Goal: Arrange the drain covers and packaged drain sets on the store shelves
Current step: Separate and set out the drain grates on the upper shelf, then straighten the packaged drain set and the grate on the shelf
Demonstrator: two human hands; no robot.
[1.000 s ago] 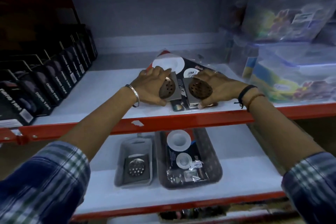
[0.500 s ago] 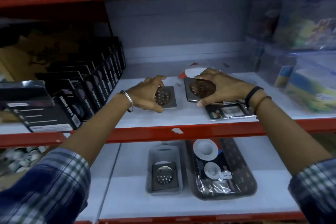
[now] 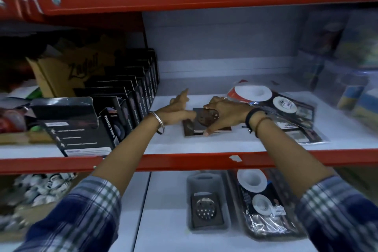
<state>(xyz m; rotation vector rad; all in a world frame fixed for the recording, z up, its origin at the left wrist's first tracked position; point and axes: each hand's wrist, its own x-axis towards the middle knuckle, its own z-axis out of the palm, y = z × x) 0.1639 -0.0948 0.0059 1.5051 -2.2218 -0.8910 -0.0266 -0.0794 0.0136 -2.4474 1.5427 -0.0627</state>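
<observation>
Both drain covers (image 3: 205,121) now stacked; black boxes (image 3: 122,106) left, packaged sets (image 3: 286,112) right.

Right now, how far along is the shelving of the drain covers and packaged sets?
Looks partway. Done: a drain cover in the grey tray and a packaged set in the dark tray sit on the lower shelf. In hand: the right hand grips the square drain covers, the left hand flat beside them. Left: the packaged sets lie loosely askew on the upper shelf.

Drain cover (image 3: 207,117) dull metal; packaged drain set (image 3: 286,108) glossy plastic.
</observation>
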